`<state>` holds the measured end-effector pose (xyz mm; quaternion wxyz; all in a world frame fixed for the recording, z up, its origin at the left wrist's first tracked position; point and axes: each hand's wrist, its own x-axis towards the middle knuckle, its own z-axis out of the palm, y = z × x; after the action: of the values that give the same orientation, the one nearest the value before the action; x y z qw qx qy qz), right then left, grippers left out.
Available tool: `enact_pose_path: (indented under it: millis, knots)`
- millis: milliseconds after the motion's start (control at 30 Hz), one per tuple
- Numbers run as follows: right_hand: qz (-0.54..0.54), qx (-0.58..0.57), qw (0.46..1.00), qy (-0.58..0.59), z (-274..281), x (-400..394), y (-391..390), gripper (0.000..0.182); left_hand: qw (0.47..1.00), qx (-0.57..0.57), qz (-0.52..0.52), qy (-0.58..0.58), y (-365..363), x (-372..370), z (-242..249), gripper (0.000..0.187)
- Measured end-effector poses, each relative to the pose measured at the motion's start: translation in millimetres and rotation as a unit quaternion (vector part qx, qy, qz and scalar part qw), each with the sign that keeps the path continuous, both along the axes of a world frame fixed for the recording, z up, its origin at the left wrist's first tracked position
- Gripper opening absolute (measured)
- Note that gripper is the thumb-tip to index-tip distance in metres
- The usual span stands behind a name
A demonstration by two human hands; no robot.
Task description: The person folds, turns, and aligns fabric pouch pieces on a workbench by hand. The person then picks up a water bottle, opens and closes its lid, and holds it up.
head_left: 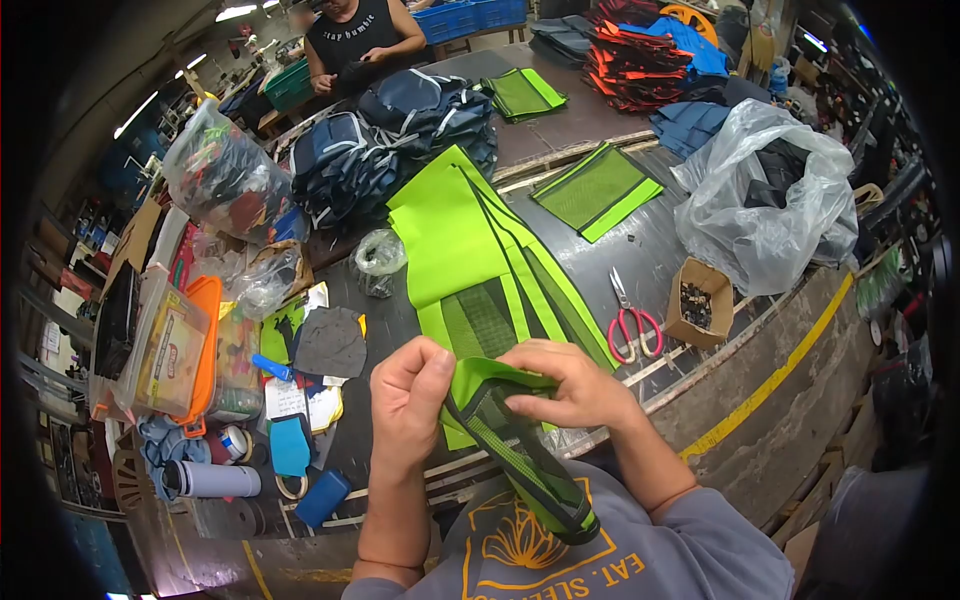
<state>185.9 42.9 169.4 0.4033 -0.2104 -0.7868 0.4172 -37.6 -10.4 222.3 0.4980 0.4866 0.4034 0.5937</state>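
Close to my body I hold a lime-green fabric piece with black mesh (515, 450), folded and hanging down in front of my shirt. My left hand (408, 392) is closed on its upper left edge, thumb up. On the other side my right hand (575, 385) grips the upper right part, with its fingers bent around the cloth. Just beyond my hands a stack of lime-green fabric panels with mesh (455, 255) lies fanned out on the table. Red-handled scissors (634, 325) rest to the right of that stack, beside a small cardboard box of small dark parts (700, 305).
A flat green mesh panel (597, 190) lies farther back. Dark blue bundles (345, 165) and a clear plastic bag (765, 200) stand around the work area. At left are a plastic tub (165, 345) and a white bottle (215, 480). Another person (362, 40) stands across the table.
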Motion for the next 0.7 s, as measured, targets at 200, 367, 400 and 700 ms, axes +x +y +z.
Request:
enact_pose_path:
  millis: [200,367,400,700]
  knots:
    - [0.102,-0.414,0.854,0.297,-30.6,15.5,-15.5,0.038,0.998,0.004,0.010,0.064,13.5,-15.8,-18.7,0.018]
    - [0.078,-0.417,0.844,0.328,-17.7,16.1,-4.2,0.050,0.993,0.064,0.099,0.021,25.1,-2.9,-36.6,0.035]
    - [0.082,-0.400,0.832,0.376,-18.5,12.6,-1.0,0.051,0.995,0.075,0.065,-0.014,24.4,-4.8,-38.3,0.042]
    - [-0.120,-0.372,0.769,0.506,-6.6,3.5,13.6,0.064,0.998,0.052,-0.035,-0.010,20.7,-9.2,-38.7,0.053]
